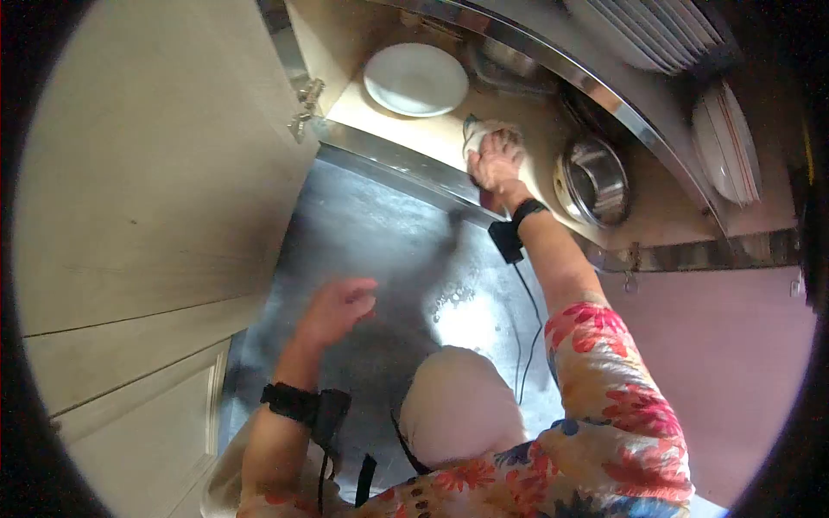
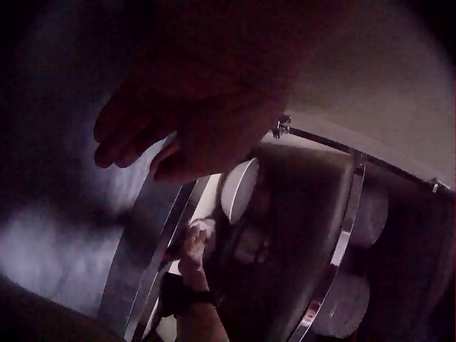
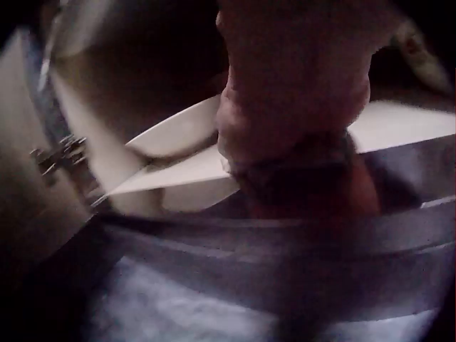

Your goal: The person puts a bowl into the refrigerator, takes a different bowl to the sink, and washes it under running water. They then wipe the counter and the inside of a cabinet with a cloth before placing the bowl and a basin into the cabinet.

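Note:
My right hand (image 1: 496,164) presses a pale, patterned cloth (image 1: 472,132) onto the cabinet shelf (image 1: 432,129), just behind its metal front edge. Its fingers spread over the bunched cloth, which shows around them. In the right wrist view, the back of that hand (image 3: 292,85) is large and dark, and its fingertips are hidden. My left hand (image 1: 335,311) hangs in the air in front of the cabinet, fingers loosely bent and holding nothing. A white round dish (image 1: 416,79) stands on the shelf left of the cloth.
Right of the cloth is a shiny metal bowl (image 1: 594,183). A curved metal-edged upper shelf (image 1: 604,82) overhangs it, with stacked white plates (image 1: 648,30) and red-rimmed dishes (image 1: 725,142). An open cabinet door (image 1: 164,173) flanks the left side; a pinkish door panel (image 1: 708,363) is at right.

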`<state>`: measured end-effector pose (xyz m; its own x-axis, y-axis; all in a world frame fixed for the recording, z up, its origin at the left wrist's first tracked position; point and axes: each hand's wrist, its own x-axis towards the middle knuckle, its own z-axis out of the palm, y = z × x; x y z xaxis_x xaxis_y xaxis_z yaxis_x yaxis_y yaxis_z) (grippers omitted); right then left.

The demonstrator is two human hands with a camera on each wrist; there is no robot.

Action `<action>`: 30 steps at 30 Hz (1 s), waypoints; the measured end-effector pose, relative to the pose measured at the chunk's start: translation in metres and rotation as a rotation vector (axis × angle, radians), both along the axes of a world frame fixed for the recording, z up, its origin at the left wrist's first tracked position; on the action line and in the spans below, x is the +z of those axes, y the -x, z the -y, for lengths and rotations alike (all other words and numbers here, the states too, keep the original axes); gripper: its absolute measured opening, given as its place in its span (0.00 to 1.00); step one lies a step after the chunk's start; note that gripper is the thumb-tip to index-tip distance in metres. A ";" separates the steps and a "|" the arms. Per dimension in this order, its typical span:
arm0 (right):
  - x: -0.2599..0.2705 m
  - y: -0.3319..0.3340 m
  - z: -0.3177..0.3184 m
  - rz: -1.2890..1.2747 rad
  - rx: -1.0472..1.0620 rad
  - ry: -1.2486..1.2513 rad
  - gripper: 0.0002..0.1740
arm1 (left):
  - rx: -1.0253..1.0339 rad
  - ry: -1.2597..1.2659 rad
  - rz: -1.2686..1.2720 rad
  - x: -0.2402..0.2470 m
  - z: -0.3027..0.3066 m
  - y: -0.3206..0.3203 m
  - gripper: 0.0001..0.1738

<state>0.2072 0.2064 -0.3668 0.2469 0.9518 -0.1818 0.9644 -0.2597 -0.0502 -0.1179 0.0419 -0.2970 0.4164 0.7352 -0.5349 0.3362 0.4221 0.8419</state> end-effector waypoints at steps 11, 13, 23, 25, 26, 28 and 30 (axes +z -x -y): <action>0.014 0.071 0.055 -0.172 0.620 -0.009 0.32 | 0.206 0.084 0.089 -0.008 0.022 0.060 0.18; 0.012 0.084 0.061 -0.130 0.590 0.009 0.32 | 0.213 0.084 0.097 -0.009 0.024 0.074 0.18; -0.004 0.215 -0.043 -0.025 0.627 -0.228 0.27 | 0.272 0.173 0.024 -0.015 0.050 0.054 0.19; -0.006 0.193 -0.043 0.021 0.648 -0.254 0.27 | 0.199 0.129 -0.009 -0.018 0.044 0.038 0.20; -0.006 0.183 -0.046 0.061 0.680 -0.278 0.27 | 0.177 0.123 0.007 -0.019 0.038 0.031 0.20; -0.013 0.161 -0.035 0.034 0.729 -0.289 0.27 | 0.142 0.116 0.027 -0.018 0.026 0.023 0.19; -0.014 0.135 -0.010 -0.028 0.768 -0.276 0.27 | 0.249 0.174 0.141 -0.011 0.018 0.024 0.19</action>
